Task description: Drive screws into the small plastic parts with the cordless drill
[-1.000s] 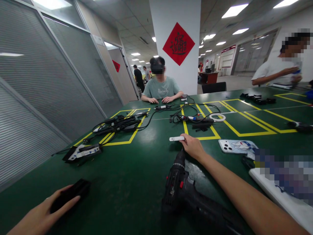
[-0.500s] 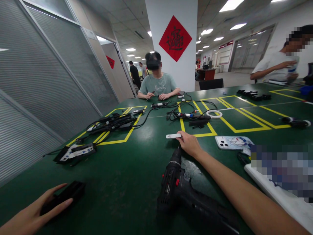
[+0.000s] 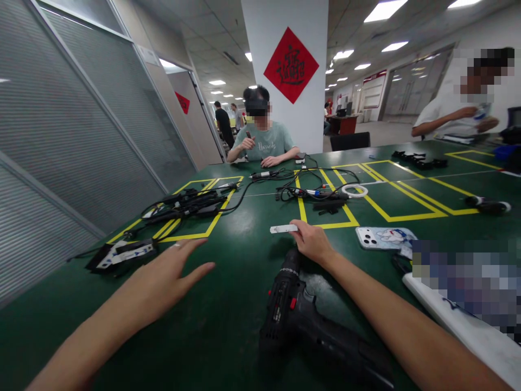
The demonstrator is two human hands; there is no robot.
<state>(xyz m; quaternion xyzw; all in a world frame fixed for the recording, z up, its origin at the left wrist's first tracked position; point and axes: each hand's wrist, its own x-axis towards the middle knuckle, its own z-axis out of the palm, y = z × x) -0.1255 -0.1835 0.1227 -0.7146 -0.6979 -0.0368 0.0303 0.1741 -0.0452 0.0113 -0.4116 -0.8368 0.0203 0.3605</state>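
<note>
My right hand pinches a small, flat white bar just above the tabletop. Right below that hand lies a black cordless drill with red buttons, its chuck pointing away from me. My left hand is open, fingers stretched toward the white bar, with nothing in its grasp. It hovers over the green table, nearest to a black and white part on the left. The black block seen earlier at the lower left is hidden behind my left arm.
A cable bundle lies at the left inside yellow tape. More cables and a white ring are at the centre. A phone rests right of my right hand. A person sits opposite; another person is at far right.
My left hand has let go of the black block and moved up and right, opening. My right hand keeps the white bar, shifted slightly left. The person opposite has raised one hand.
</note>
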